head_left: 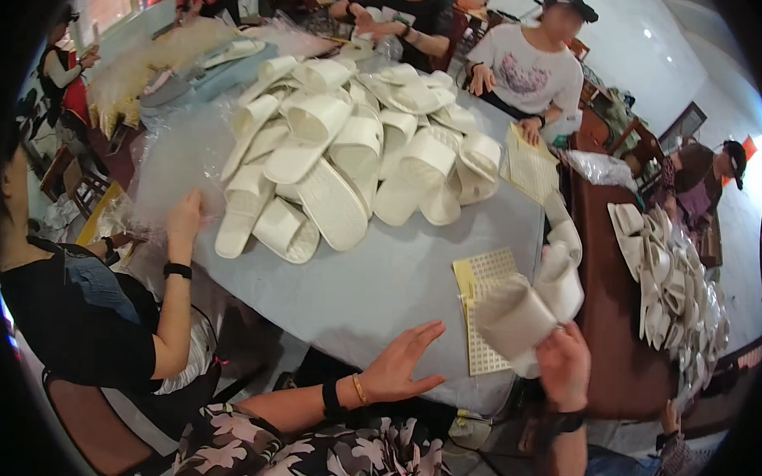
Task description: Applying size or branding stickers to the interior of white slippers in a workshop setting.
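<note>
My right hand (564,366) grips white slide sandals (514,318) at the table's right edge; a second one (560,282) overlaps the first, and I cannot tell whether it is held too. My left hand (403,365) is held over the near edge of the table with its fingers stretched out and nothing in them. Partly under the held footwear lies a yellow-edged sheet of small labels (487,267). A large heap of white slide sandals (340,203) covers the table's far half. One more sandal (563,228) rests at the right edge, beyond my right hand.
Pale cloth covers the table (379,297). To my left a person in black (85,312) handles clear plastic bags (178,155). Across stands a person in a white shirt (525,71), one hand on another label sheet (530,172). A brown table (600,330) holds bagged sandals (669,282).
</note>
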Tool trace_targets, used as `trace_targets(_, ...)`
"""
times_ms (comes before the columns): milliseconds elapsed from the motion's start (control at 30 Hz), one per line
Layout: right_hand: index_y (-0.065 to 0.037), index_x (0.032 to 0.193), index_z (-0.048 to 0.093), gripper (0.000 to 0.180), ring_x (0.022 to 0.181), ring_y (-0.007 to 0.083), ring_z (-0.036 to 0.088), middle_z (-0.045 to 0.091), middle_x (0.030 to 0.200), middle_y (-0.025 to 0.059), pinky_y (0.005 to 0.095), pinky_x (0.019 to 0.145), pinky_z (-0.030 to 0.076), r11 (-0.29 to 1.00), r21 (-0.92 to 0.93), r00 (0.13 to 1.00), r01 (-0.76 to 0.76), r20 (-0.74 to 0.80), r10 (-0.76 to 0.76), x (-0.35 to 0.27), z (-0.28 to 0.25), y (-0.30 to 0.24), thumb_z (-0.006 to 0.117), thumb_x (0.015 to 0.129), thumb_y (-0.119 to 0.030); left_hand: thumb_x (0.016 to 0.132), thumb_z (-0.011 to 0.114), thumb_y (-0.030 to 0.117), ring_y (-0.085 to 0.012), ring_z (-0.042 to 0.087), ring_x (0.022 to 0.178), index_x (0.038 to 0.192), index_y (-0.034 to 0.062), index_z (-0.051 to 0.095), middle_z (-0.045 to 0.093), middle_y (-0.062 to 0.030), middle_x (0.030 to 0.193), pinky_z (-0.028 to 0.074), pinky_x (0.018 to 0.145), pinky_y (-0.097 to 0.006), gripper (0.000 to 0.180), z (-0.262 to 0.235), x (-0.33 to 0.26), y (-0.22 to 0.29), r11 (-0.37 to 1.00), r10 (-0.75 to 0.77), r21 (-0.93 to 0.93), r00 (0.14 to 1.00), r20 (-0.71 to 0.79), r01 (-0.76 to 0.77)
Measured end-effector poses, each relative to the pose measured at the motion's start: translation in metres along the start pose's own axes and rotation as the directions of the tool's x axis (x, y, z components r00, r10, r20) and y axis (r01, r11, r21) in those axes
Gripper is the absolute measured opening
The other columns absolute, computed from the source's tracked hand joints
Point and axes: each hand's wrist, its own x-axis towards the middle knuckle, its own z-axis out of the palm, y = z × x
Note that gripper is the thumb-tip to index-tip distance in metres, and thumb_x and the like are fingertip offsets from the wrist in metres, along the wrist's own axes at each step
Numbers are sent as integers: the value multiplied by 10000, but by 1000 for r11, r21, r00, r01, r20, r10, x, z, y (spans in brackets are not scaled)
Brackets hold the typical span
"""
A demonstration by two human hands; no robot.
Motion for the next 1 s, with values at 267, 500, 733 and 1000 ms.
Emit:
trace_targets(267,62,1405,269,562,1263,369,507,453,1376,261,417,1046,448,846,175,815,-503,421,398,3,76,109,545,924,-27,863,678,349,-458,313,1365,1473,-38,256,299,-327,1468,292,1118,-477,836,-47,17,-55,946,-251,132,928,-275,296)
trace_targets(500,15,1121,628,237,732,105,589,643,1036,63,238,693,495,829,-555,986,69,162,27,17,20,145,579,897,-45,857,664,318,-472,293,1370,1398,-5,418,272,-289,1504,278,1104,-514,676,-55,7,-57,786,-104,578,968,-228,221)
trace_targets(733,-7,1272,527,531,799,213,579,554,1120,155,299,697,512,443,-859,966,258,242,-93,-3,6,162,730,793,-110,784,711,353,-400,385,1323,1350,31,481,424,-221,1422,296,1089,-510,690,-43,-34,-41,809,-85,583,996,-3,71)
trace_targets(1000,57,1258,520,589,1114,435,514,521,1200,277,452,959,440,196,-849,869,491,459,-188,28,24,172,736,748,-145,808,679,519,-401,410,1312,1365,12,459,434,-246,1402,308,1100,-507,784,-15,-22,-50,806,-110,592,989,103,28)
